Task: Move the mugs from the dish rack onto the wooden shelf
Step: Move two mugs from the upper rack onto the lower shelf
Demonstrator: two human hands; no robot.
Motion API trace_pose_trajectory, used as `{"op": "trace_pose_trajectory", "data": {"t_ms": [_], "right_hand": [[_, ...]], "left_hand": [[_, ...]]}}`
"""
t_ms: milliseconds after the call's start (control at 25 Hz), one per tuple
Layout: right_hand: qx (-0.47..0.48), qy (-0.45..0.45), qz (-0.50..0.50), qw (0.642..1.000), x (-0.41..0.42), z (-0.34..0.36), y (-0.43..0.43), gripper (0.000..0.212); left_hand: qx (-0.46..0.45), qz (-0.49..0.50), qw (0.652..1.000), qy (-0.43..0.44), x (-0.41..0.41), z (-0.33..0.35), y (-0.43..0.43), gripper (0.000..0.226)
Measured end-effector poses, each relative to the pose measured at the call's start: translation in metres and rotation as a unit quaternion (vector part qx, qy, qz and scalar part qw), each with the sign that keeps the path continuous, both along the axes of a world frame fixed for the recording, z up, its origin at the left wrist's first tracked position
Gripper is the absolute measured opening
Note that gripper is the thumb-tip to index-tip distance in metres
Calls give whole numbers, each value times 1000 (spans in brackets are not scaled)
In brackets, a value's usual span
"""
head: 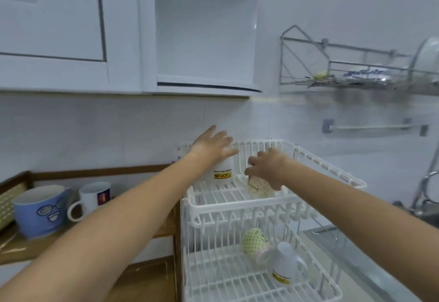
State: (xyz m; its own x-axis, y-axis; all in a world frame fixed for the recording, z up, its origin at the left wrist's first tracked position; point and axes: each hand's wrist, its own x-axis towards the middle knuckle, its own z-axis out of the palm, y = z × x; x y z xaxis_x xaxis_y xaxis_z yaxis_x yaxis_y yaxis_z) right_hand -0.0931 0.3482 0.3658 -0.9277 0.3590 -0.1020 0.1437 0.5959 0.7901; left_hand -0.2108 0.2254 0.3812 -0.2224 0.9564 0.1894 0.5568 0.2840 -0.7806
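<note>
Wooden shelf [152, 170]: at the left, with a brown rail along its back, just beside the white rack.
Blue mug [40, 210]: upright on the wooden shelf, a face of spectacles and mouth drawn on its side.
White mug with a dark label [95, 198]: upright on the shelf, just right of the blue mug, handle toward the camera.
Left hand [212, 146]: laid over the top of the white JOTUN mug [222, 173], fingers spread and curling down its far side; whether the grip is tight on it cannot be told.
White JOTUN mug: upside down on the upper tier of the dish rack [332, 171], at its left end.
Right hand [267, 167]: its grip is clamped around the patterned mug [259, 187], fingers wrapped over its upper part.
Patterned mug: cream with a dotted pattern, on the upper tier, right of the JOTUN mug and apart from it.
Lower tier: a green-patterned mug [254, 241] lies tilted, touching a second white mug [285, 263] with a yellow label, upside down just right of it.
Wall rack [332, 73]: metal, at the upper right, holding dishes.
</note>
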Motion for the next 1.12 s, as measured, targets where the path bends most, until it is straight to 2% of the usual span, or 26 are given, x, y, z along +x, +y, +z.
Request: {"op": "trace_pose_trajectory", "data": {"t_ms": [80,120,200,280,400,480,560,640,680,760,840,880,920,1000,1040,1080,1120], "right_hand": [[-3,5,-31,999,-11,-13,3,69],[-6,14,-46,999,-15,-19,3,62],[21,13,-46,999,-16,-25,2,56],[87,1,-25,996,-12,-26,4,54],[97,11,-16,995,-12,-21,7,48],[90,29,-31,995,-8,-16,14,52],[57,73,-40,995,2,-9,23,71],[-35,210,-38,976,20,0,34,84],[-121,302,-37,945,30,3,37,83],[-306,460,-38,833,47,4,35,76],[-432,563,-2,705,56,0,16,72],[-493,593,31,636,60,-2,-1,71],[-567,605,80,553,64,-3,-21,65],[-707,567,166,389,69,-7,-68,43],[-758,530,185,331,71,-14,-91,34],[-801,484,198,291,71,-24,-114,28],[-833,430,217,273,70,-36,-137,25]], "left_hand": [[-117,35,986,117,-8,-7,27,84],[-150,40,977,147,-11,-14,37,83],[-158,26,975,155,-17,-25,48,76],[-149,16,975,162,-19,-31,48,66],[-146,29,972,183,-23,-31,35,53],[-87,42,982,160,-29,-27,22,54],[17,33,996,79,-29,-21,6,67],[156,-10,988,6,-17,-15,-14,84],[249,-53,967,-22,-9,-14,-26,86],[432,-138,888,-74,11,-16,-55,83],[566,-199,784,-161,33,-23,-91,86],[620,-222,718,-225,43,-31,-110,88],[666,-240,644,-291,55,-40,-130,89],[727,-261,505,-384,72,-67,-174,85],[740,-259,465,-411,77,-87,-195,80],[743,-241,450,-433,80,-110,-215,74],[741,-206,448,-456,78,-133,-232,70]]}}
